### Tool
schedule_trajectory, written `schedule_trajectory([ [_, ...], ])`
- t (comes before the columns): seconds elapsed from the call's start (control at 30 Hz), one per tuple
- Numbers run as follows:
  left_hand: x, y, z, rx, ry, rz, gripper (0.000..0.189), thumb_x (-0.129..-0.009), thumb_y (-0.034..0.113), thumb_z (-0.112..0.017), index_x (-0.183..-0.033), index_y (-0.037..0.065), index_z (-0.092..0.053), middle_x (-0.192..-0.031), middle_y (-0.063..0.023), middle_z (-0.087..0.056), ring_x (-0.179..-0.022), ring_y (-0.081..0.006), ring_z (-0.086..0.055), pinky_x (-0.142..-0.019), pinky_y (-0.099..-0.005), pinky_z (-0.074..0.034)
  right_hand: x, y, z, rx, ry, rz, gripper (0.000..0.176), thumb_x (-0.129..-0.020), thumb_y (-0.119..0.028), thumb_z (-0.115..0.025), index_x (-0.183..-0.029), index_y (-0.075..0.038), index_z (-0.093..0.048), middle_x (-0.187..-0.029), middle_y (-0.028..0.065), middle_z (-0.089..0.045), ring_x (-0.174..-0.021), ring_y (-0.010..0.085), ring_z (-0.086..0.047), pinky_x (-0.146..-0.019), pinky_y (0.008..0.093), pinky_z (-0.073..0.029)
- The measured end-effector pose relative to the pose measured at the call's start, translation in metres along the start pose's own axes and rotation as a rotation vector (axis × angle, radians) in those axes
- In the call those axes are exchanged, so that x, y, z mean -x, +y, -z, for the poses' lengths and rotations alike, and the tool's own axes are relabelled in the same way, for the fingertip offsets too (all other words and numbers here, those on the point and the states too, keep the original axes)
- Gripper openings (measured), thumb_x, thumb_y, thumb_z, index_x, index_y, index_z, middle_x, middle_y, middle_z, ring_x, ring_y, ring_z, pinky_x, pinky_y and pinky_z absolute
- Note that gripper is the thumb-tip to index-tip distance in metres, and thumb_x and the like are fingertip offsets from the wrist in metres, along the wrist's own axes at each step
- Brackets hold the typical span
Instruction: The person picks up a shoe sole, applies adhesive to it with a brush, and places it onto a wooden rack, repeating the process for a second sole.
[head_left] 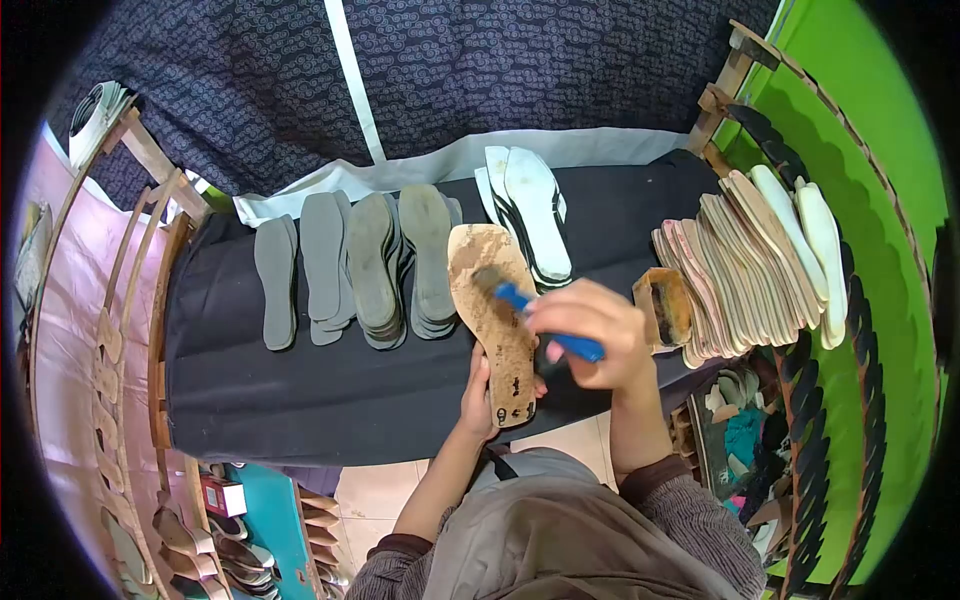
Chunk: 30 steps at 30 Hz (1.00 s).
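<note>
Remotely, I see the cork insole (512,345) left of the tan box (647,308), long axis running forward; left hand (478,397) clasping its narrow end, right hand (597,328) (nearer the box) pinching the brush (513,295).

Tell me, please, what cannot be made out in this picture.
In the head view:
Left hand: fingers mostly hidden behind the insole.
Insole's underside: faces away from the camera.
Black marks: too small to read.
Brush bristles: blurred.
Wearer's torso: cut off by the bottom edge.

Brown-speckled tan insole (507,340), blue brush handle (580,348), black tablecloth (300,400), dark swirl-patterned curtain (560,70)
</note>
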<state>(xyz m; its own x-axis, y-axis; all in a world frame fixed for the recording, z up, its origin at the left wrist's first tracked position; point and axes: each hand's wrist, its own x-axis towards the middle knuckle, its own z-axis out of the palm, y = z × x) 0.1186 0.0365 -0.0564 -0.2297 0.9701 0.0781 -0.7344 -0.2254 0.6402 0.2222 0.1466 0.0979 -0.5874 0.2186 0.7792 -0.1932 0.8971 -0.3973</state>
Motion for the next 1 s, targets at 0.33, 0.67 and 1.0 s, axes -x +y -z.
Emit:
schedule_trajectory([
  [0.33,-0.001,-0.003,0.006,0.124,-0.013,-0.004,0.053,-0.096,0.043,-0.029,-0.143,0.024,-0.011,-0.134,-0.0201,-0.04,-0.08,-0.0334,-0.06,-0.07,-0.0404,-0.052,0.04,-0.017,0.029,-0.055,0.031,-0.126,0.016,-0.065,-0.003,-0.066,-0.08,0.001,-0.067,-0.082,0.0143,-0.066,-0.07,0.027,-0.065,-0.063,0.0322,-0.051],
  [0.67,-0.004,-0.006,0.011,0.316,0.003,0.028,0.054,-0.096,0.048,-0.023,-0.143,0.023,-0.017,-0.135,-0.0179,-0.04,-0.079,-0.0299,-0.059,-0.069,-0.038,-0.052,0.105,0.004,0.088,0.519,0.277,-0.635,0.027,-0.067,0.013,-0.055,-0.091,0.001,-0.059,-0.09,0.0156,-0.061,-0.083,0.0295,-0.061,-0.072,0.0329,-0.048],
  [1.0,-0.001,-0.001,0.014,0.19,0.05,0.045,0.065,-0.096,0.053,-0.02,-0.138,0.004,-0.03,-0.132,-0.0176,-0.045,-0.088,-0.025,-0.059,-0.077,-0.0385,-0.05,0.143,0.016,0.076,0.663,0.065,-0.712,0.048,-0.063,0.018,-0.048,-0.101,-0.007,-0.062,-0.107,0.0142,-0.058,-0.103,0.0336,-0.053,-0.088,0.0392,-0.042],
])
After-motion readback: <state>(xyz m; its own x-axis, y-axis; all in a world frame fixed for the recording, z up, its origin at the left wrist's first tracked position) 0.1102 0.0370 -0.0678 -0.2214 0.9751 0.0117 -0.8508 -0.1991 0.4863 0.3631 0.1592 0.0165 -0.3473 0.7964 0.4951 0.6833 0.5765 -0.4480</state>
